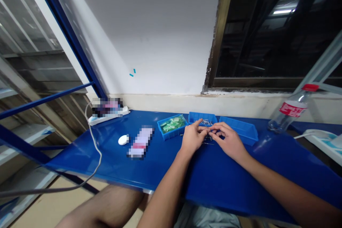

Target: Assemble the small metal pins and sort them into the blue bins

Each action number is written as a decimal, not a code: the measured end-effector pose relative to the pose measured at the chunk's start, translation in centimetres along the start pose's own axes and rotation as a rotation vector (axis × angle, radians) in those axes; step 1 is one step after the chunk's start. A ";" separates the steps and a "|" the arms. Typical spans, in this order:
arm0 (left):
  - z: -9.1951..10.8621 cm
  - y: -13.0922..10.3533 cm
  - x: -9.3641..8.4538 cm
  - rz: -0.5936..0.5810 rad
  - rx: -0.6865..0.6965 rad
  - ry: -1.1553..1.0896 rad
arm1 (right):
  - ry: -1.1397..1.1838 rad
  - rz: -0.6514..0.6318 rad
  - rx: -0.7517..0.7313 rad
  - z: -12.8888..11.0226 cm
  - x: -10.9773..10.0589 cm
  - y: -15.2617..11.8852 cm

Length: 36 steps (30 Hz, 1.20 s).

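My left hand [193,136] and my right hand [228,139] meet at the fingertips just above the blue table, in front of the small blue bins. The fingers of both are pinched together; whatever sits between them is too small or hidden to make out. Below and around the fingertips lie thin metal pieces [210,143], perhaps screws or pins, partly covered by my hands. Behind them, a blue bin [196,115] holds more such shiny pieces. To the left stands a blue bin [167,136] with green packets [172,123]. On the right, another blue bin [240,129] is partly hidden by my right hand.
A plastic bottle [291,108] with a red cap stands at the right, near a white power strip [323,140]. Left lie a blurred phone-like object [141,142], a white rounded case [123,140] and another power strip [108,115]. A grey cable [99,160] hangs over the left edge.
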<state>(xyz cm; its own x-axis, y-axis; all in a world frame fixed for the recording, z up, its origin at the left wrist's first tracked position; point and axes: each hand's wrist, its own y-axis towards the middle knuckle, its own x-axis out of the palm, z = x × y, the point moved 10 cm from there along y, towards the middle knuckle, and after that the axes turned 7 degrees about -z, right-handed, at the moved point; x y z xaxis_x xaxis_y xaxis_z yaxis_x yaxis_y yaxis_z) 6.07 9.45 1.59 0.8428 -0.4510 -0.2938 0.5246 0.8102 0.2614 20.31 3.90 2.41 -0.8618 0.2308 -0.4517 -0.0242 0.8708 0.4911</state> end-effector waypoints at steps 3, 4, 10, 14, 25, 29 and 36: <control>0.1 0.0 -0.1 0.007 0.013 0.049 | 0.053 -0.017 0.016 0.2 0.3 0.1; 0.2 0.0 -0.1 0.005 0.018 0.066 | 0.072 -0.030 0.025 0.4 0.4 0.1; 1.1 -0.4 0.3 -0.041 0.082 0.228 | 0.094 -0.065 0.069 1.0 0.5 0.1; 2.3 -0.8 0.9 -0.089 0.157 0.437 | 0.090 -0.069 0.082 1.2 0.4 0.0; 2.9 -1.1 0.9 -0.115 0.206 0.533 | 0.108 -0.080 0.073 1.3 0.6 -0.2; 3.2 -1.3 1.1 -0.112 0.245 0.610 | 0.118 -0.121 0.084 1.4 1.0 -0.2; 3.7 -1.4 0.9 -0.087 0.251 0.514 | 0.192 -0.161 0.167 1.9 1.7 -0.4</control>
<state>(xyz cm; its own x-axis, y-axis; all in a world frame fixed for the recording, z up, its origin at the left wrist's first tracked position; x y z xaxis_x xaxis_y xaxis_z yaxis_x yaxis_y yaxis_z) 6.56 6.47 4.37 0.6615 -0.2213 -0.7166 0.6546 0.6367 0.4076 19.87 4.74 0.02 -0.9341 0.0119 -0.3569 -0.0981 0.9525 0.2885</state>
